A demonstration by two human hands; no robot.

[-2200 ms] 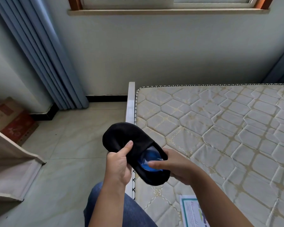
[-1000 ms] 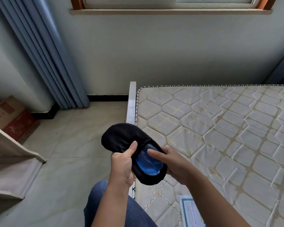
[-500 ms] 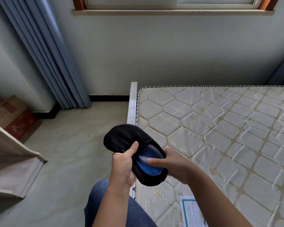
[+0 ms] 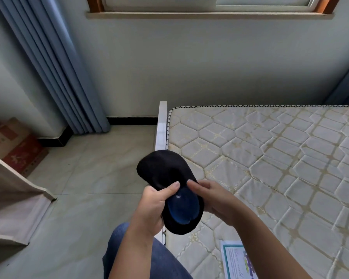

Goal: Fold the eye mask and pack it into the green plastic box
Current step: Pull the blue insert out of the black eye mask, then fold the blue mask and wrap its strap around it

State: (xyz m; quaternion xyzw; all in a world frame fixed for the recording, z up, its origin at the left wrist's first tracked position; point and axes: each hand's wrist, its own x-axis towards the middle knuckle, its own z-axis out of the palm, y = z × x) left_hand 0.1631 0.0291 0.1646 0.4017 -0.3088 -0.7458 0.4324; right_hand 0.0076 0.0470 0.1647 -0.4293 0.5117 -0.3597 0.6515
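1. While a blue curtain [image 4: 48,67] is hanging at the far left, a cardboard box [image 4: 10,141] is sitting on the floor below it.
2. A knee in blue jeans [image 4: 129,248] is showing at the bottom.
3. The left hand [image 4: 152,206] is coming up from below. Its fingers are curling round the left edge of the black eye mask [image 4: 163,170], and its thumb is pressing on the front.
4. The eye mask is being held up in the air between both hands, over the edge of the bed. Its top half is sticking up and leaning left. A blue pad [image 4: 182,208] is showing in its lower half.
5. The right hand [image 4: 212,198] is reaching in from the right. One fingertip is lying on the front of the mask, just above the blue pad. The other fingers are going behind the mask, so this hand is pinching it.
6. The quilted mattress [image 4: 270,158] is stretching out to the right, and a printed card [image 4: 236,260] is lying on it near the right arm.
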